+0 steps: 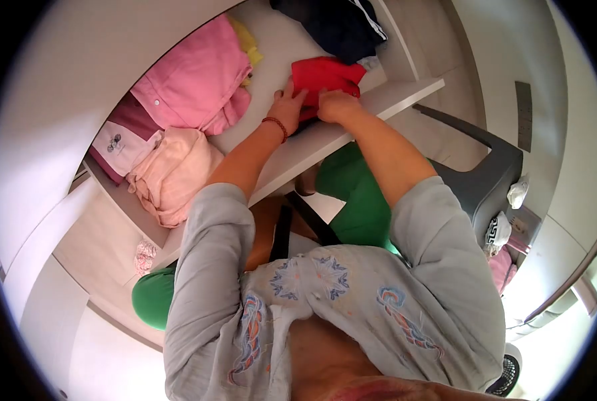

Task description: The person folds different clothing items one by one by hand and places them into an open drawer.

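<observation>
A folded red garment (322,75) lies in the drawer, near its front board. My left hand (288,108), with a dark red beaded bracelet on its wrist, rests at the garment's left edge, fingers apart. On the garment's near right side is my right hand (339,105), its fingers bent and closed on the cloth; the fingertips are partly hidden. Dark cloth shows beneath, between the two hands. Just beyond the red garment is a dark navy garment (335,30) with white stripes.
Pink clothing (195,77), a peach garment (178,170) and a white printed garment (126,144) fill the drawer's left side. The drawer's front board (298,160) crosses below my forearms. A dark grey plastic stool or chair (475,180) stands at the right, with small cloth items on it.
</observation>
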The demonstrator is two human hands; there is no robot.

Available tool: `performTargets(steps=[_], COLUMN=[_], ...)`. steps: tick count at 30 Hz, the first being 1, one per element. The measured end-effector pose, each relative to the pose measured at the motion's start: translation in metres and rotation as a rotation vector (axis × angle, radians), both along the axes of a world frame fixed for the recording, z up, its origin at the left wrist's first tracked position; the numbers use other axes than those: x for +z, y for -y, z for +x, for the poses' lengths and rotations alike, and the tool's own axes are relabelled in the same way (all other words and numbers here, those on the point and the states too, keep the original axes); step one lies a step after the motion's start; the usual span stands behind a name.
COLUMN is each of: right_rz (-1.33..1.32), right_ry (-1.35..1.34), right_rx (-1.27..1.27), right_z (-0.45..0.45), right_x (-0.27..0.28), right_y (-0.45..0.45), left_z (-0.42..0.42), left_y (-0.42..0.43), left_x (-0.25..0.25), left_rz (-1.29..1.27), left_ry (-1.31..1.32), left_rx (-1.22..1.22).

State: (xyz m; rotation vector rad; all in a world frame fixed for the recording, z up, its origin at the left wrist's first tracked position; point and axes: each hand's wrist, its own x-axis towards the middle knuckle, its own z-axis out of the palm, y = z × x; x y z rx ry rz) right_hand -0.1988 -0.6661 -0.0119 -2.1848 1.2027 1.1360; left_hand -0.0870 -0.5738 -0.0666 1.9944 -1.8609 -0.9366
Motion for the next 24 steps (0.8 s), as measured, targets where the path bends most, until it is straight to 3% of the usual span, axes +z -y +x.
performTargets(steps=[7, 9, 13, 16, 18, 22, 24], right_rz=[0.234, 0.322, 0.293, 0.072, 0.273, 0.411, 0.344], right_ry=[0.019, 0.012, 0.119, 0.127, -0.022, 0.019, 0.02], right_rx=[0.018, 0.044, 0.108, 0.125, 0.44, 0.411, 0.282], right_z=[-0.001, -0.002, 0.005, 0.018, 0.02, 0.019, 0.022], right_x=[-0.005, -0.014, -0.016, -0.008, -0.013, -0.006, -0.004], right_y=[0.005, 0.003, 0.004, 0.003, -0.006, -0.001, 0.002], left_z=[-0.002, 0.003, 0.017, 0.026, 0.024, 0.019, 0.018], left_y=[-0.029, -0.041, -0.043, -0.043, -0.052, -0.053, -0.041], left_x=[0.0, -0.001, 0.008, 0.024, 0.006, -0.015, 0.007], left_rz=[-0.267, -0.016, -0.015, 0.013, 0.114, 0.016, 0.269], left_ry=[0.057, 0.151, 0.113, 0.019, 0.088, 0.104, 0.124], left_rx=[0.022, -0.235, -0.266, -0.254, -0.361, -0.298, -0.395])
